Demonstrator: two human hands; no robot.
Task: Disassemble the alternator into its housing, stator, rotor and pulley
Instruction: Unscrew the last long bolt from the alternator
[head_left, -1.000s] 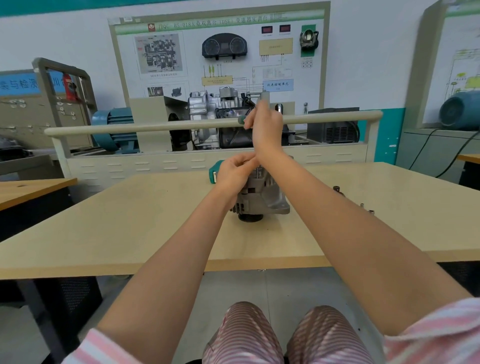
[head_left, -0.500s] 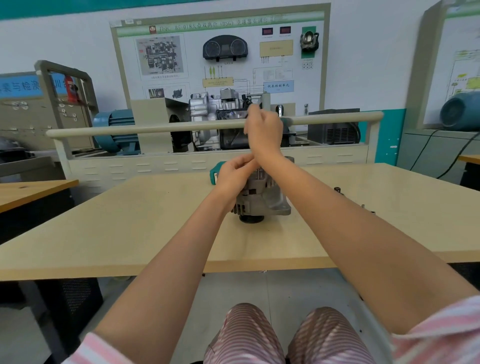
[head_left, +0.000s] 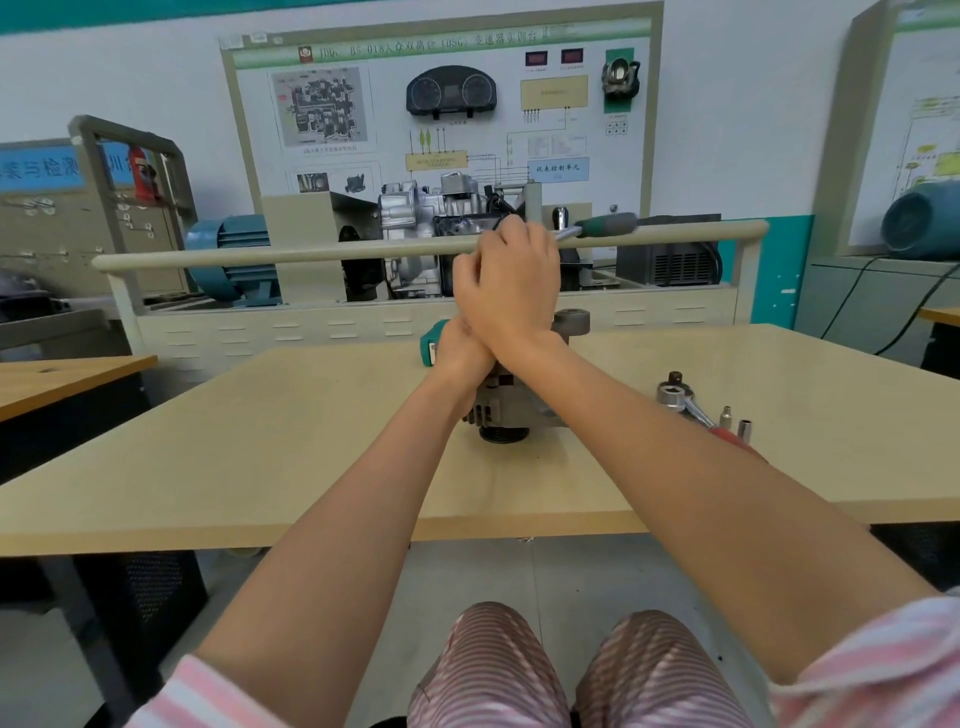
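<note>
At table centre, standing pulley-down on the pale wooden table (head_left: 218, 467), alternator (head_left: 511, 410) mostly hidden behind two crossed forearms. Sitting at 12 o'clock from the viewer's striped knees, black pulley (head_left: 503, 434) touching the tabletop. Gripping the upper left of the housing, left hand (head_left: 460, 353), fingers curled over it, with a green-and-white object (head_left: 430, 347) poking out at 9 o'clock of that hand. Crossing above it, right hand (head_left: 506, 283) closing in a fist around a ratchet wrench (head_left: 597, 227), its green-and-grey handle pointing away toward 2 o'clock; wrench head concealed by the fingers, so possibly engaging a fastener on top of the alternator. Lying at 3 o'clock of the alternator, well apart from it, second ratchet (head_left: 683, 401) with a red handle partly under the right forearm, and just beside it two small sockets (head_left: 735, 422) standing upright. Running behind the table at 12 o'clock, beige rail (head_left: 291, 255), with a transmission training stand (head_left: 431, 213) and wall display board (head_left: 441, 104) beyond.
</note>
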